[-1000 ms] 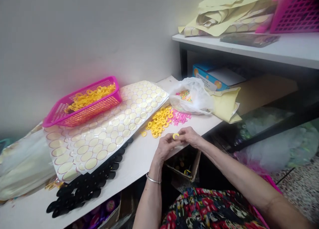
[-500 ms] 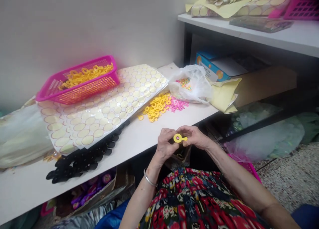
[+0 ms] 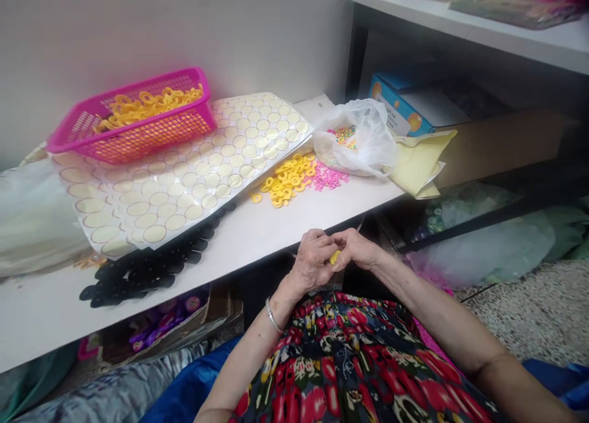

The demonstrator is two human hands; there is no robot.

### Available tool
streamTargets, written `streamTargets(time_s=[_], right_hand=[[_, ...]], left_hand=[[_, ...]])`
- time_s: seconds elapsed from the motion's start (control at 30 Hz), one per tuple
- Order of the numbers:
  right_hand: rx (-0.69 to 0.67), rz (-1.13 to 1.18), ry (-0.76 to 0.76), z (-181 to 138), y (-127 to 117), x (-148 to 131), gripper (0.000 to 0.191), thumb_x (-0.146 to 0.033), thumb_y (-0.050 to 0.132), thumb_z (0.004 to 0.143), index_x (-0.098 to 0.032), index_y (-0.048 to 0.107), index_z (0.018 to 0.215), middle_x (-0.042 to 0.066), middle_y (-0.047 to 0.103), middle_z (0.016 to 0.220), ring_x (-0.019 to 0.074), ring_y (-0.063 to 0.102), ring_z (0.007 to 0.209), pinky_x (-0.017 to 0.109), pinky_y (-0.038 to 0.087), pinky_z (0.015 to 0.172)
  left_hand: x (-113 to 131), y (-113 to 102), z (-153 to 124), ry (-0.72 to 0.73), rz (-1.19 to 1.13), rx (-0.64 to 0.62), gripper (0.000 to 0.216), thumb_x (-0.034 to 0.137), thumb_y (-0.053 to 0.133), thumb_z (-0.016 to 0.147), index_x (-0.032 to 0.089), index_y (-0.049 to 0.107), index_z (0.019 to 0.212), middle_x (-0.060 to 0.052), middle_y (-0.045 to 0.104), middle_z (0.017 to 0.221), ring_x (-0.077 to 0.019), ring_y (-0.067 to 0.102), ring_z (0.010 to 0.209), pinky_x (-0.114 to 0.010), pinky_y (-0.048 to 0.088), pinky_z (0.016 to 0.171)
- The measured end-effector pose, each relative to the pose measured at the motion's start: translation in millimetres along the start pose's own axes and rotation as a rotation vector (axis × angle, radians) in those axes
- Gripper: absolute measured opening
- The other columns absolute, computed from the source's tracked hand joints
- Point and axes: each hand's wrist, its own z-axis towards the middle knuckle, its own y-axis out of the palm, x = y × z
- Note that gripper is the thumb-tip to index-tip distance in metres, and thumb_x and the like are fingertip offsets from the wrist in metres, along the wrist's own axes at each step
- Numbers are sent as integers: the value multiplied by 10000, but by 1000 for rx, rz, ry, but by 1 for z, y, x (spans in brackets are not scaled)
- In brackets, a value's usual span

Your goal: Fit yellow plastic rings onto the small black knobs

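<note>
Both hands meet in front of my lap, just off the table's front edge. Between them is a small yellow plastic piece, mostly covered by fingers; only a bit of yellow shows. My left hand is closed round its left side, with the back of the hand towards me. From the right, my right hand pinches it. On the table beyond lie a heap of loose yellow rings and a scatter of tiny pink pieces.
A pink basket of yellow pieces stands on sheets of round stickers. Black flat parts lie along the table's front. An open plastic bag of coloured bits sits near a blue box. Below the table is a carton with purple items.
The yellow piece, seen before with its round head, pink centre and short stem, is now largely hidden as my left fingers have closed over it. The view has tilted down.
</note>
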Motion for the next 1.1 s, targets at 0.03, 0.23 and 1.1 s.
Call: streamTargets(time_s=[0.03,0.23,1.1], right_hand=[[-15,19,4,0,0,3,403,-121,770,355,-96,633,733,-36,569,599,100,493,559,229,382,515],[-151,53,-27,-7,-1,9,394,-170,754,473,-120,630,844,-6,606,767,113,525,704,226,395,612],[3,-1375,115,64,12,20,114,-174,702,605,-142,644,698,102,676,792,244,635,847,276,456,640]], left_hand=[[-1,0,-2,-8,-18,-7,158,287,552,754,181,626,663,-22,577,646,-149,478,718,-345,403,764],[0,5,-11,-94,-63,13,73,247,594,685,185,626,666,-32,576,665,-175,467,762,-345,407,720],[-102,-137,-135,-1297,687,972,316,472,595,611,182,597,737,2,492,608,-203,490,656,-337,405,652]])
